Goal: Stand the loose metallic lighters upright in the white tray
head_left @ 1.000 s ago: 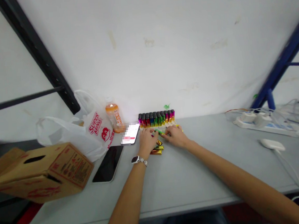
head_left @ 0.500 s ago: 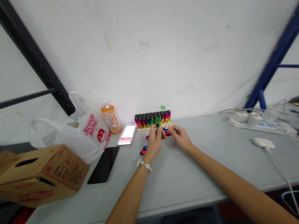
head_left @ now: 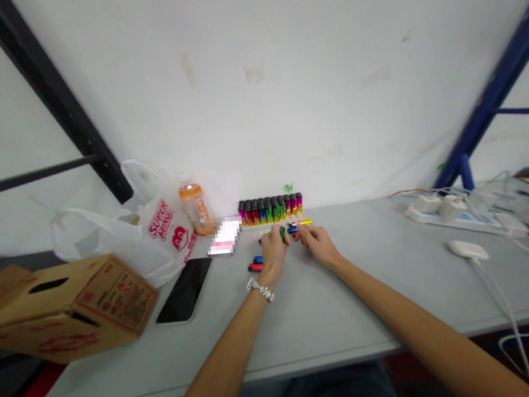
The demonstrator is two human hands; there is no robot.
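Note:
Rows of shiny lighters (head_left: pixel 269 211) with black tops stand upright in a pale tray (head_left: pixel 253 227) against the wall, running from purple and red through blue and green to gold and pink. Just in front, my left hand (head_left: pixel 274 250) is closed around a green lighter (head_left: pixel 283 233). My right hand (head_left: pixel 317 243) is beside it with thumb and fingers pinched together; what they grip is too small to make out. Near its fingertips lie a blue lighter (head_left: pixel 292 229) and a yellow lighter (head_left: pixel 305 222). Left of my left wrist, a red lighter (head_left: pixel 255 267) and a blue lighter (head_left: pixel 258 259) lie flat.
On the left are a cardboard box (head_left: pixel 106 299), a white plastic bag (head_left: pixel 124 241), an orange drink bottle (head_left: pixel 194 208) and a dark phone (head_left: pixel 185 290). A power strip (head_left: pixel 470 220) and a white charger with cable (head_left: pixel 468 250) lie on the right.
My left hand has turned slightly and the green lighter shows more clearly in it. My right hand has lowered a little, and the yellow lighter beyond its fingers is now visible.

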